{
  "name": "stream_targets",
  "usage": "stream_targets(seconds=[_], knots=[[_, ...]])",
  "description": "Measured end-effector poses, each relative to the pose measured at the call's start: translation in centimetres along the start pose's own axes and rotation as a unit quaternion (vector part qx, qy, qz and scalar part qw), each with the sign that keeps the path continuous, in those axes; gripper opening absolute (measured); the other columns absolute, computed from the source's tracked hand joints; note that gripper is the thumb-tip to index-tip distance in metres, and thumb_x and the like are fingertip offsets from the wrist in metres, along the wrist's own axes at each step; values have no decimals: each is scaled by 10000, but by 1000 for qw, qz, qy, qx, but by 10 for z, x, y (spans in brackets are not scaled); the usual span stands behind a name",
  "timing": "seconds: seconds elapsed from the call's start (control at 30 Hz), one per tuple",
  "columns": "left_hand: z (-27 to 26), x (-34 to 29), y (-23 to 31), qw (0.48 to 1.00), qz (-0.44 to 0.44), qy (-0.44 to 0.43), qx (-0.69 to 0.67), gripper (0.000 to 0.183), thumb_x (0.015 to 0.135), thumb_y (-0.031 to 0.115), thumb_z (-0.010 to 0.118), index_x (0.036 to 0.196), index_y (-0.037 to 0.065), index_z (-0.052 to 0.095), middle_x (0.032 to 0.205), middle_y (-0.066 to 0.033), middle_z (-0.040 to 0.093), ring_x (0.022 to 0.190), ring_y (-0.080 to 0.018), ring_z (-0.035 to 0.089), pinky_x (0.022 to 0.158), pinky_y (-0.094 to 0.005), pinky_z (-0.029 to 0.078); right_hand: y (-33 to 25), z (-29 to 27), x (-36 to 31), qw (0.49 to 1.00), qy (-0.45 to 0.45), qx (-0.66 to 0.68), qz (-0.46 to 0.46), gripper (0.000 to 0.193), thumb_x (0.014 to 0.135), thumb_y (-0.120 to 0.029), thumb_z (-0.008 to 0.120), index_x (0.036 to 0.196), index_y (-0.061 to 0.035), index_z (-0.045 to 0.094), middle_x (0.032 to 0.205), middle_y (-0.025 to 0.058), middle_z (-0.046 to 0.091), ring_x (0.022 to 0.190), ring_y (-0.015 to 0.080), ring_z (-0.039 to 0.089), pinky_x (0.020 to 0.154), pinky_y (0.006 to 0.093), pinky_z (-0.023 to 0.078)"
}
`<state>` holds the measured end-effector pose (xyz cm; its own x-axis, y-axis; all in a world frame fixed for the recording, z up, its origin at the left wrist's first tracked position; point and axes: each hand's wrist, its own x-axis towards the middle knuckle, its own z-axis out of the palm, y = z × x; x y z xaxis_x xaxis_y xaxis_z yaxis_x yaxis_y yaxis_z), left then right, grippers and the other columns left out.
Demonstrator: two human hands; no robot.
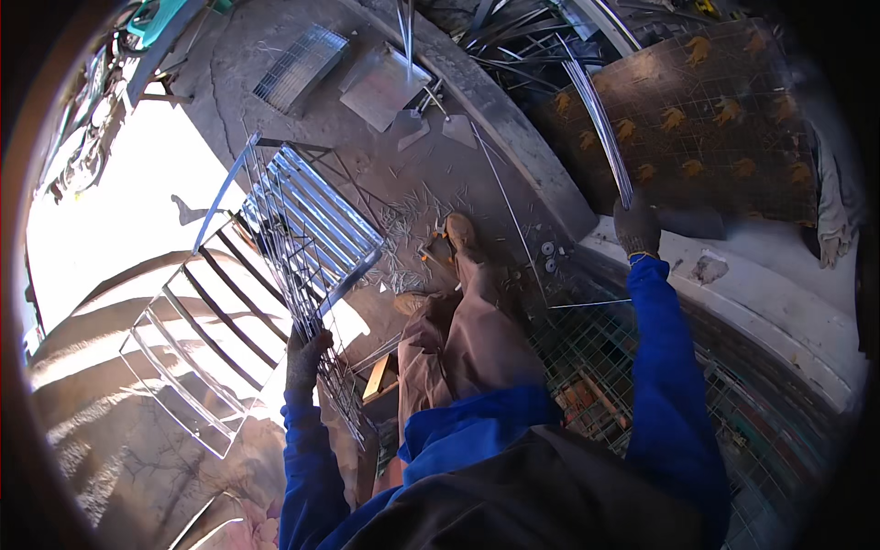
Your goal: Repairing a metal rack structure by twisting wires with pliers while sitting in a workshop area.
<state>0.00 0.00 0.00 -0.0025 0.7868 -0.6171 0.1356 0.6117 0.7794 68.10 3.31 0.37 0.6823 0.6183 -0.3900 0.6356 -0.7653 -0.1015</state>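
Over the pale ledge, the right hand clasps slim, shiny metal rods; the left hand wraps round thin, crisscrossed wires by a slatted frame.

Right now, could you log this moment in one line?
left hand: holding thin rods; right hand: holding rod bundle; slatted metal frame: beyond left hand; short metal pieces: scattered on floor

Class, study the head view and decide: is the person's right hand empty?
No: the gloved right hand is closed around the lower end of a bundle of long, thin, silvery metal rods.
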Motion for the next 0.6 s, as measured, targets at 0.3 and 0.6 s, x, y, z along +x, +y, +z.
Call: stream_targets(seconds=[0.3,0.6], knots=[[61,-24,-94,973,-78,85,201,378,876,169,725,1200,8,616,998,-83,679,858,-194,675,776,-345,556,12,241,128,996,-31,-30,-82,445,962,-355,607,1331,-116,534,1104,271,712,1043,492,672,897,582,521],[71,3,-194,982,-26,181,-42,781,864,471,747,1397,-50,511,1001,-154,673,878,-262,667,766,-386,552,80,375,261,987,-52,-111,-105,473,966,-365,595,1361,-116,523,1185,283,682,1096,494,648,937,570,503]])
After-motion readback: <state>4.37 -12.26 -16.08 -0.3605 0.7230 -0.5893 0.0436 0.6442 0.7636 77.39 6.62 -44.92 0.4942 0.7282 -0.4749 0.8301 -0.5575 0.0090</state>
